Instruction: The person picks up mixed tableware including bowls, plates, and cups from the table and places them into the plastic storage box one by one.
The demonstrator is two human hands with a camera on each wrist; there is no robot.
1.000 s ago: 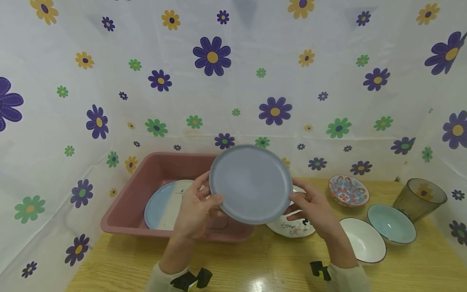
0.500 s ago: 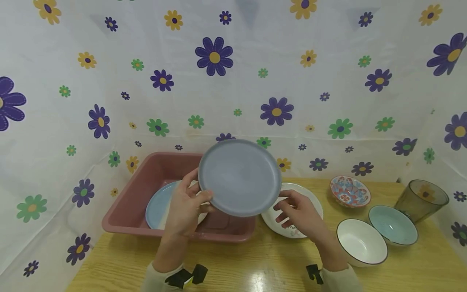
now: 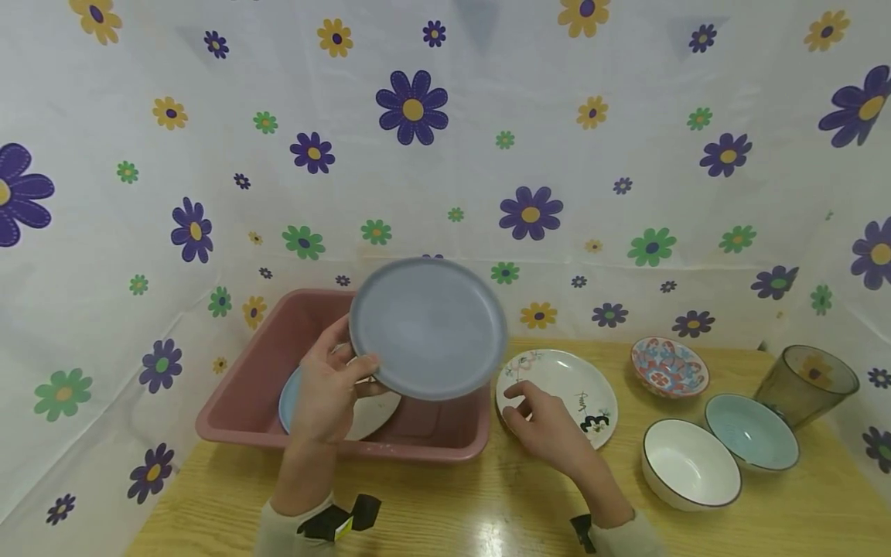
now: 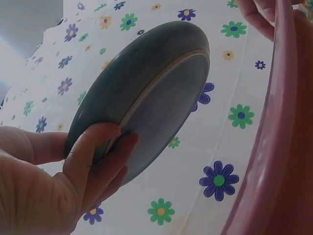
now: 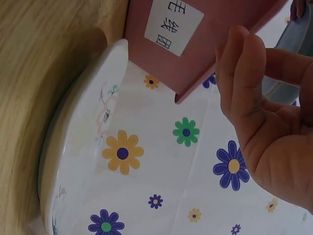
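Being held near the white plate (image 3: pixel 560 375), the right hand (image 3: pixel 548 429) is left loosely bent, thumb and forefinger apart; by the left hand (image 3: pixel 326 396), the grey plate (image 3: pixel 428 329) is pinched, tilted, above the pink basin (image 3: pixel 244 387).

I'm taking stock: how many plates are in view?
3: a gray plate in the left hand, a partly blue plate in the pink tub, a white plate on the table. The tub could hide more.
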